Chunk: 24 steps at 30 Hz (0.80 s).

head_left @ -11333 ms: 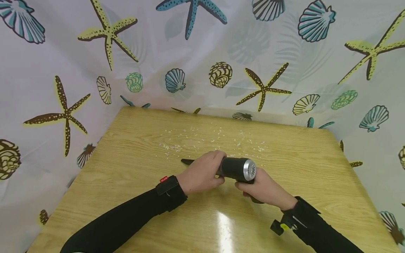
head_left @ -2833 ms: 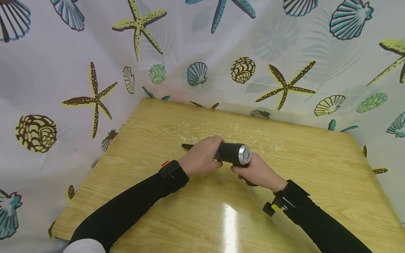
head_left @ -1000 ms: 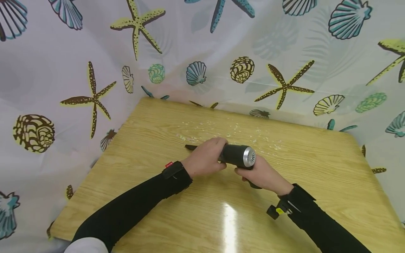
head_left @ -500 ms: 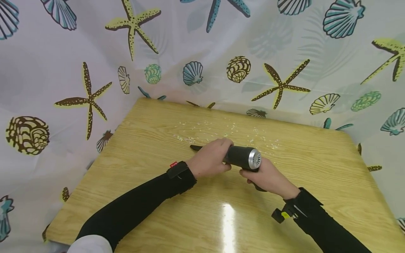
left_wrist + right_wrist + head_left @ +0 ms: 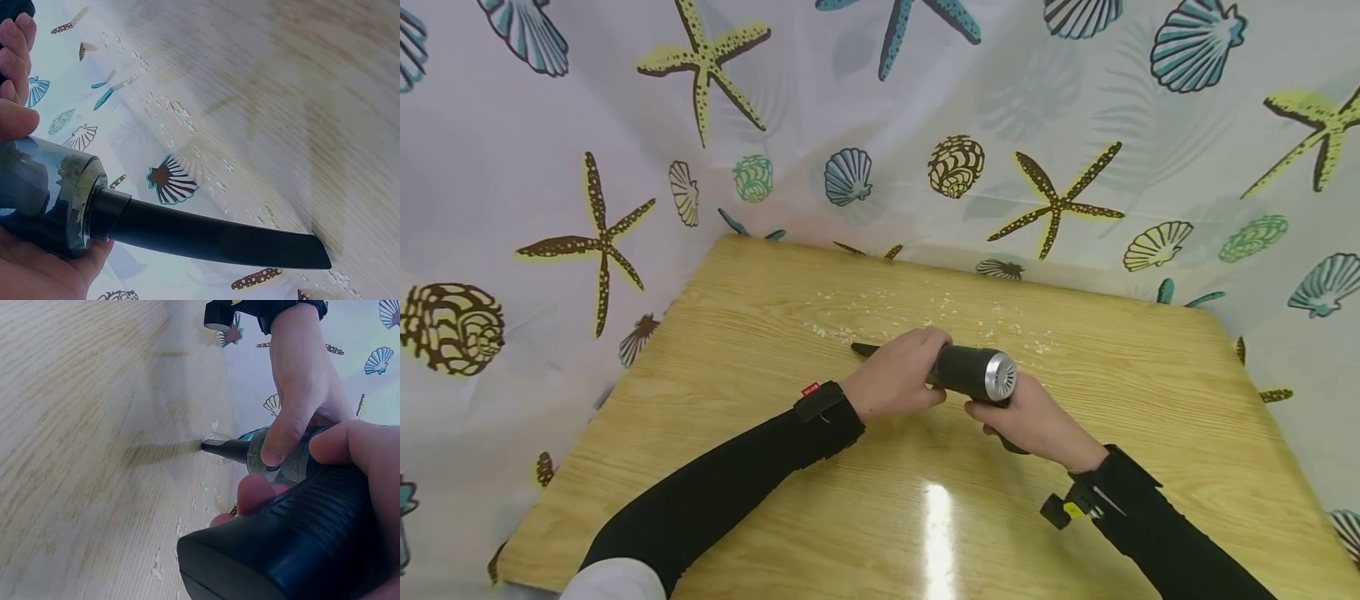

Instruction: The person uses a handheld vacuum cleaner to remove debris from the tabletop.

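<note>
A black handheld vacuum cleaner [image 5: 966,371] with a silver vented end lies across the middle of the head view, nozzle to the left. My left hand [image 5: 898,379] grips its clear front part from above. Lower right, my right hand [image 5: 1037,421] wraps round its handle [image 5: 294,544]. The flat black nozzle [image 5: 212,237] reaches down, its tip close to the table among small pale scraps [image 5: 181,115]. In the right wrist view, my left thumb rests along the clear dust cup [image 5: 259,453].
More pale scraps [image 5: 925,312] lie scattered over the back half of the wooden table [image 5: 760,500]. A white curtain [image 5: 895,117] printed with starfish and shells stands along the back and both sides. Glare shows near the front.
Over the last second the vacuum cleaner and both hands have shifted a little to the right over the table. The head view has also turned slightly. Both grips look the same.
</note>
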### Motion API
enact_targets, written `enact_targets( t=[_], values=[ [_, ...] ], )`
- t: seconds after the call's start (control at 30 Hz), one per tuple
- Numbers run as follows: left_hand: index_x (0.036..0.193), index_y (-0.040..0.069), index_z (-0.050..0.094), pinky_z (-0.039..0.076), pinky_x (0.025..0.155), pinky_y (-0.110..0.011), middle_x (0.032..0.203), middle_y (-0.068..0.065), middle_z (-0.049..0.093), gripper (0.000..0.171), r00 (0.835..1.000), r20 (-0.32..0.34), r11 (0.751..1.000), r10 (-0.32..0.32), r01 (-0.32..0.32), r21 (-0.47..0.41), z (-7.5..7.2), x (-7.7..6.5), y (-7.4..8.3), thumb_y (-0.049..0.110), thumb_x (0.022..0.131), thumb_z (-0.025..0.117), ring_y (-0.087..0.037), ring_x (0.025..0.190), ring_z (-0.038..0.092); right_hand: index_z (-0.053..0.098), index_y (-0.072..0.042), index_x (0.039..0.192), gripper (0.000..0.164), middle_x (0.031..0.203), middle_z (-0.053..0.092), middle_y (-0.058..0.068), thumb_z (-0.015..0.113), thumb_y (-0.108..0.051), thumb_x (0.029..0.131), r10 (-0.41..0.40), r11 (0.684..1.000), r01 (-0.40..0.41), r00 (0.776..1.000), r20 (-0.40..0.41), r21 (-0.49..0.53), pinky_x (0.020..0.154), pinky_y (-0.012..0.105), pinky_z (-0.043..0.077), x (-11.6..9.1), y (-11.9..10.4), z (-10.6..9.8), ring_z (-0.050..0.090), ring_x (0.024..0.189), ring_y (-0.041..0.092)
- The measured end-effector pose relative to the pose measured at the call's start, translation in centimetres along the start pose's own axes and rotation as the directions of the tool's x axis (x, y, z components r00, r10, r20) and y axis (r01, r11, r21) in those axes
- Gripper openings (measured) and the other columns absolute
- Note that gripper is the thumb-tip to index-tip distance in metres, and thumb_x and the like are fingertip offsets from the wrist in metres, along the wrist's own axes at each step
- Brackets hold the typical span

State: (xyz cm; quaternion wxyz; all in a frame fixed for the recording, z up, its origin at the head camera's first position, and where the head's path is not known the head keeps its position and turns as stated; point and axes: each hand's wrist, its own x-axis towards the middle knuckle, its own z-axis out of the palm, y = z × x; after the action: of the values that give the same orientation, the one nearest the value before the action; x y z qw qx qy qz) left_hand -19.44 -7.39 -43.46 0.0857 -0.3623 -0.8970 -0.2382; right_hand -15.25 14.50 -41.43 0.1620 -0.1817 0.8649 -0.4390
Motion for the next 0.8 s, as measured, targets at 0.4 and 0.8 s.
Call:
enact_targets(
  t=[0.4,0.8],
  values=[
    [0.113,0.01,0.05,0.047,0.077,-0.032,0.103,0.001,0.054,0.055,1.0,-0.005,1.0,-0.007,0.007,-0.013,-0.19,-0.08,-0.47,0.021,0.067,0.078,-0.009,0.088,0.046,0.039,-0.007,0.14,0.061,0.088,0.063,0.018,0.067,-0.019,0.087,0.014,1.0,-0.014,1.0,-0.009,-0.022,0.059,0.039,0.049,0.49,-0.15,0.37,0.062,0.067,0.033],
    [0.113,0.01,0.049,0.047,0.075,-0.032,0.1,0.002,0.053,0.055,1.0,0.006,1.0,-0.01,0.01,-0.024,-0.34,-0.03,-0.77,0.02,0.068,0.079,-0.01,0.086,0.046,0.04,-0.009,0.14,0.059,0.083,0.064,0.023,0.066,-0.019,0.087,-0.002,1.0,0.002,1.0,0.003,-0.003,0.058,0.04,0.049,0.76,-0.22,0.42,0.061,0.067,0.036]
  ],
)
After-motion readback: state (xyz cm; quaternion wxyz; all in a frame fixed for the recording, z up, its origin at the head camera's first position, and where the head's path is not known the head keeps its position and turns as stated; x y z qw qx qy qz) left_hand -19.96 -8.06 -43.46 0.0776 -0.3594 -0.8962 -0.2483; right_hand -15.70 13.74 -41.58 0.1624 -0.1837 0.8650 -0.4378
